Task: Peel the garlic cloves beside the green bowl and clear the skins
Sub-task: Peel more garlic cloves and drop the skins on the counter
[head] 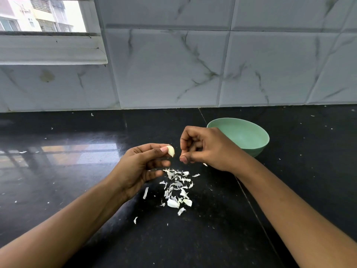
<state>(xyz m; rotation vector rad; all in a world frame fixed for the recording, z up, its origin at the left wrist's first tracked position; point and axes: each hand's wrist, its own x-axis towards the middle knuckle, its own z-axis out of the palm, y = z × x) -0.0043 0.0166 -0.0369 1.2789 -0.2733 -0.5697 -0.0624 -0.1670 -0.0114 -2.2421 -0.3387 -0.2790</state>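
My left hand (pixel 144 165) pinches a pale garlic clove (pixel 171 151) between thumb and forefinger, held up above the black counter. My right hand (pixel 202 148) hovers just right of the clove with its fingers curled; whether it holds a bit of skin I cannot tell. Behind the right hand stands the green bowl (pixel 249 136), partly hidden by it. A heap of white garlic skins (pixel 177 187) lies on the counter below both hands, with a few larger pieces (pixel 173 203) at its near end.
The black counter (pixel 77 171) runs left and right, with stray skin flecks scattered over it. A tiled wall (pixel 193 64) rises right behind the bowl. A window frame (pixel 52 49) sits at the upper left.
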